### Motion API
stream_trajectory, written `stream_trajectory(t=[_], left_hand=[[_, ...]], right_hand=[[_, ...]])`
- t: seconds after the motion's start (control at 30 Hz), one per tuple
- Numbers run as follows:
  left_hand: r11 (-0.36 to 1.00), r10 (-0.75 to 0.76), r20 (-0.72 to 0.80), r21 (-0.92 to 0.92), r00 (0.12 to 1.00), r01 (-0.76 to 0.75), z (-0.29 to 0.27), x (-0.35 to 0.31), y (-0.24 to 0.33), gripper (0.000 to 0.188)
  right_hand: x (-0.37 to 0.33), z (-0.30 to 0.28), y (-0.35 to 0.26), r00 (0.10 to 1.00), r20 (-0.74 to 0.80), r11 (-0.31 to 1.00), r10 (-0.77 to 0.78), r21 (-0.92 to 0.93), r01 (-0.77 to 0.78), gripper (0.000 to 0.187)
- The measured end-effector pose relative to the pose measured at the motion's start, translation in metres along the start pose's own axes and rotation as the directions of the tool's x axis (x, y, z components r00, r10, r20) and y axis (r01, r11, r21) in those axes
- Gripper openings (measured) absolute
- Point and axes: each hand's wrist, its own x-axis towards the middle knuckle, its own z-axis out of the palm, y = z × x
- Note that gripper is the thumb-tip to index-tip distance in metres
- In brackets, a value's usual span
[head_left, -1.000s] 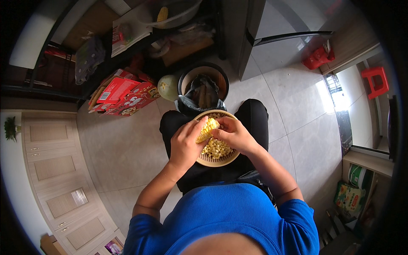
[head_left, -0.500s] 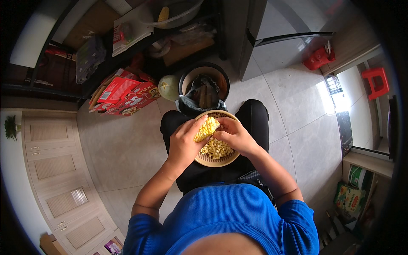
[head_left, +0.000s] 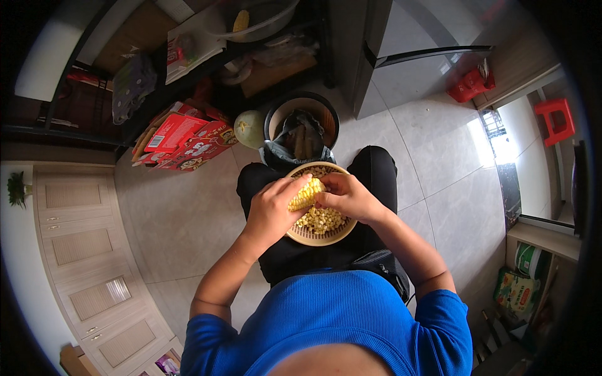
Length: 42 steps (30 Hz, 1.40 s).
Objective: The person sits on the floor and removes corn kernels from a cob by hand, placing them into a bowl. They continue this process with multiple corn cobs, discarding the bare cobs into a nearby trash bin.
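A yellow corn cob (head_left: 303, 195), with rows of kernels on it, is held over a basket. My left hand (head_left: 271, 208) wraps round the cob from the left. At the cob's right end my right hand (head_left: 352, 199) is closed on it, thumb and fingers pressed to the kernels; the fingertips are partly hidden. Below both hands a round tan basket (head_left: 318, 242) rests on my lap between my thighs. Loose pale yellow kernels (head_left: 322, 220) lie inside it, and more show past the cob at its far side.
Just beyond the basket stands a bin (head_left: 334, 119) holding a dark bag (head_left: 295, 153) with brownish pieces in it. A pale green melon (head_left: 249, 130) and a red carton (head_left: 194, 143) sit left of it. Another cob (head_left: 241, 20) lies in a clear bowl on the dark shelf.
The cob and both hands have shifted very slightly, and the cob looks a little turned in my grip. The basket has stayed in place.
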Motion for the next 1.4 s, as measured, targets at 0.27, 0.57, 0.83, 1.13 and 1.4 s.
stream_trajectory(t=[0.27,0.57,0.83,1.13,1.4], left_hand=[[0.992,-0.03,0.016,-0.126,0.999,0.031,-0.002,0.004,-0.002,0.051],[0.992,0.091,-0.05,0.089,0.995,-0.086,-0.005,0.006,0.002,0.055],[0.996,0.088,-0.109,0.04,0.99,-0.084,0.001,0.002,-0.002,0.061],[0.973,0.177,-0.138,0.173,0.974,-0.153,-0.003,0.001,-0.003,0.063],[0.979,0.165,-0.128,0.142,0.978,-0.146,0.0,0.002,-0.004,0.062]], right_hand=[[-0.005,-0.004,-0.015,0.997,0.032,0.998,0.069,-0.004,-0.069,0.03],[-0.007,-0.003,-0.032,0.991,0.058,0.974,0.124,0.185,-0.132,0.031],[-0.006,0.004,-0.013,0.992,-0.033,0.972,0.118,0.207,-0.108,0.03],[-0.009,0.007,-0.024,0.998,-0.012,0.95,0.054,0.308,-0.048,0.032],[-0.008,0.008,-0.023,0.988,-0.036,0.97,0.148,0.198,-0.138,0.029]])
